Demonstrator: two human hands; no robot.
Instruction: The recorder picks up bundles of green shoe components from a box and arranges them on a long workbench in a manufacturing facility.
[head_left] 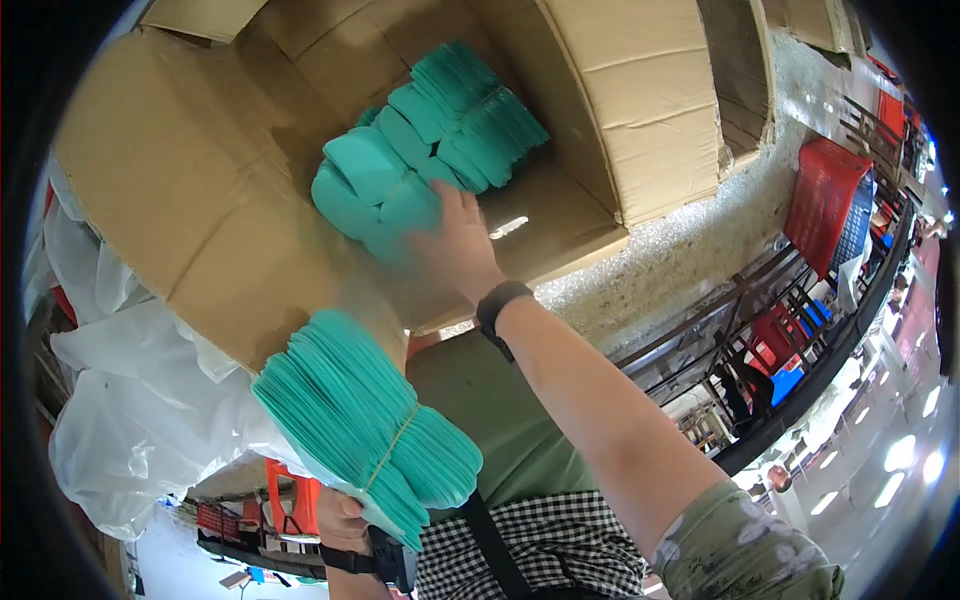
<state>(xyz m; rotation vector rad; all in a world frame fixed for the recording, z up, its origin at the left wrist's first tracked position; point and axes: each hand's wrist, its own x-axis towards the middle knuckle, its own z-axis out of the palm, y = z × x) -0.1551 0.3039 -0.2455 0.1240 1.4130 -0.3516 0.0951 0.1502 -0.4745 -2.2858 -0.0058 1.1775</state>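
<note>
My left hand [345, 518] is at the lower left, closed on the near end of a thick bundle of teal insole-shaped sheets [350, 400]. A thin band runs around the middle of this bundle. My right hand [455, 240] reaches into an open cardboard box [570, 225], its fingers stretched out at the near edge of more teal bundles [400, 165]. Those bundles lie close together on the box floor, towards the back. Part of the right hand is smeared by motion, and the surface under its palm is hidden.
White plastic sheeting [150, 430] hangs beside the box on the left. Another cardboard box [742, 80] stands at the right. Farther right are a red crate [825, 200] and dark metal racks. A red plastic chair [292, 500] is at the lower left.
</note>
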